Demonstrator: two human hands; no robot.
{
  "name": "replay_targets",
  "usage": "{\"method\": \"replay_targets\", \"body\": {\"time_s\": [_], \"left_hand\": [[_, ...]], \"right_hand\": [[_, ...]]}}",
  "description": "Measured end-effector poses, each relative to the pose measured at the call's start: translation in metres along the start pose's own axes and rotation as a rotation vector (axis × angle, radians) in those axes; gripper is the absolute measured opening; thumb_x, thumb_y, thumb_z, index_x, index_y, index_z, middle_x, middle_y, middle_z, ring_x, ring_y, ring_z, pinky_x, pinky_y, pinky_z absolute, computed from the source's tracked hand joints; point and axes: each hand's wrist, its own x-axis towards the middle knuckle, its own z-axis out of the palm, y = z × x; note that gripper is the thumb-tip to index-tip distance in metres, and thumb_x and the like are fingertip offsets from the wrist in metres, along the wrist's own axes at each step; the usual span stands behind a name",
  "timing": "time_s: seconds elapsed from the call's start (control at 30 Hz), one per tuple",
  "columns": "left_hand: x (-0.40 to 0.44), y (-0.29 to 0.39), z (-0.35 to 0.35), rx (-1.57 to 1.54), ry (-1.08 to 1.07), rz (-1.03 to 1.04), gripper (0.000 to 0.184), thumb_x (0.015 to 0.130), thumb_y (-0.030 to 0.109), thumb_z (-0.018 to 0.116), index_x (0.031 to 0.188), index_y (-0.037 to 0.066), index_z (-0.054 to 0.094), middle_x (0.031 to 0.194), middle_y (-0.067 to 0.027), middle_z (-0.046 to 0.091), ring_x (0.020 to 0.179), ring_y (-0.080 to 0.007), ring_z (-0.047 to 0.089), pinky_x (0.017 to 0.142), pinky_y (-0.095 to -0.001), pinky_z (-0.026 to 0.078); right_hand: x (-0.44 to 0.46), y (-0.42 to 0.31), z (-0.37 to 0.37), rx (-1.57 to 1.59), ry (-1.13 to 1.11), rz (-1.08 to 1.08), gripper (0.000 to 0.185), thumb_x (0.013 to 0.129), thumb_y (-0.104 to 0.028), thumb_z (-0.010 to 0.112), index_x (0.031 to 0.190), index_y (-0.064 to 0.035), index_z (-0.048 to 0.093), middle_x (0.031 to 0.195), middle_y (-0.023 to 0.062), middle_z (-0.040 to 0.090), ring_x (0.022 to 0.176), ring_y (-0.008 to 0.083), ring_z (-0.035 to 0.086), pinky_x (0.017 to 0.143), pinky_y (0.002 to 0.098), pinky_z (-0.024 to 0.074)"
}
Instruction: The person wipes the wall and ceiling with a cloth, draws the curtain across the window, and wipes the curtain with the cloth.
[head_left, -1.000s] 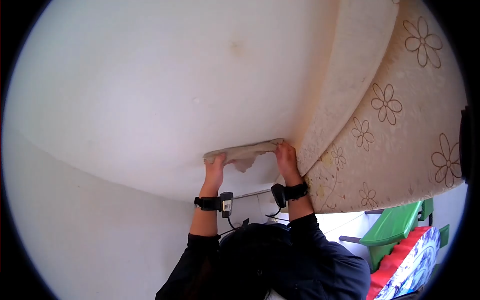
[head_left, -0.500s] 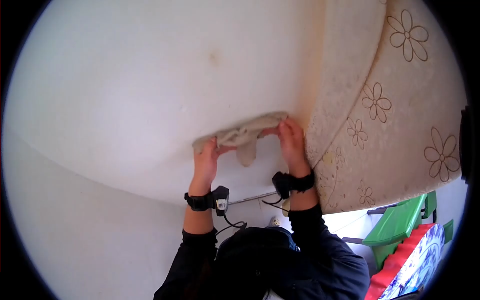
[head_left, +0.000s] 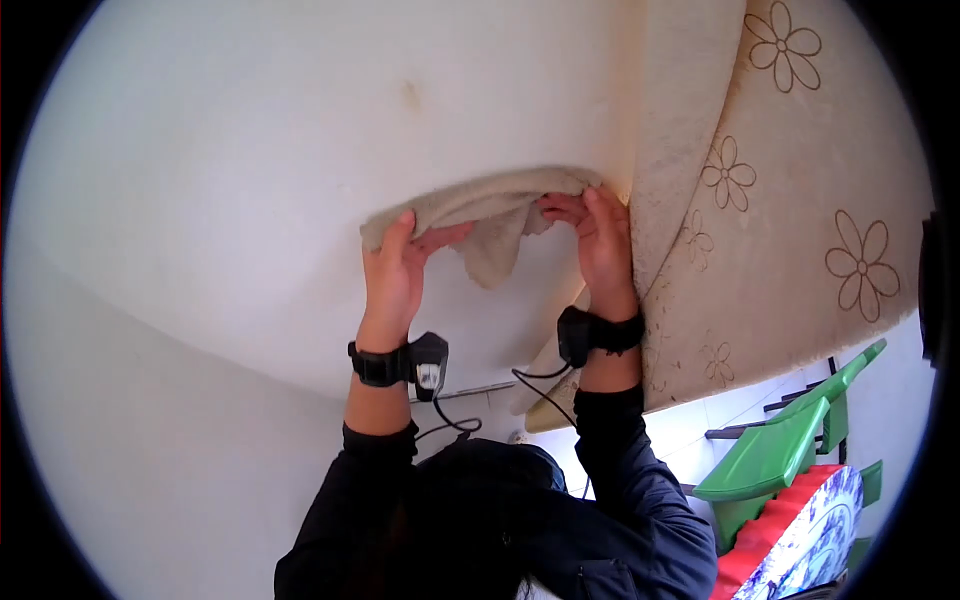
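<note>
A beige-grey cloth stretches between my two hands against the white wall, its upper edge curved and a loose flap hanging down in the middle. My left hand grips the left end, thumb on the near side and fingers partly behind the fabric. At the other end, my right hand pinches the cloth right beside the flowered curtain. Each wrist wears a black strap with a small device and a cable.
The patterned curtain hangs along the right, close to my right forearm. Beyond its lower edge are green chairs and a table with a red-edged, blue-and-white cover. A brownish spot marks the white wall.
Both hands have risen in view with the cloth and moved farther apart, so the cloth is spread wider. The curtain's lower part has shifted, and a fold now shows behind my right forearm.
</note>
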Motion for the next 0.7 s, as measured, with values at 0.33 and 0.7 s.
{"method": "replay_targets", "body": {"time_s": [0.33,0.7], "left_hand": [[-0.038,-0.128,-0.043,0.073,0.271,-0.194,0.029,0.084,0.017,0.042,0.104,-0.003,0.048,0.104,-0.0123,0.054,0.095,-0.0265,0.054,0.076,-0.0396,0.047],[0.01,-0.03,0.06,-0.193,-0.14,0.056,0.026,0.085,0.016,0.044,0.102,-0.002,0.05,0.101,-0.0121,0.056,0.1,-0.0247,0.052,0.085,-0.0443,0.043]], "right_hand": [[-0.06,0.103,-0.077,0.029,0.236,0.192,0.022,0.084,-0.013,0.042,0.088,0.0044,0.055,0.085,0.0139,0.059,0.078,0.023,0.059,0.073,0.0349,0.0455],[0.019,-0.057,-0.049,-0.168,-0.03,-0.056,0.03,0.086,-0.021,0.036,0.093,0.0031,0.052,0.083,0.0179,0.061,0.078,0.0237,0.06,0.07,0.0339,0.046]]}}
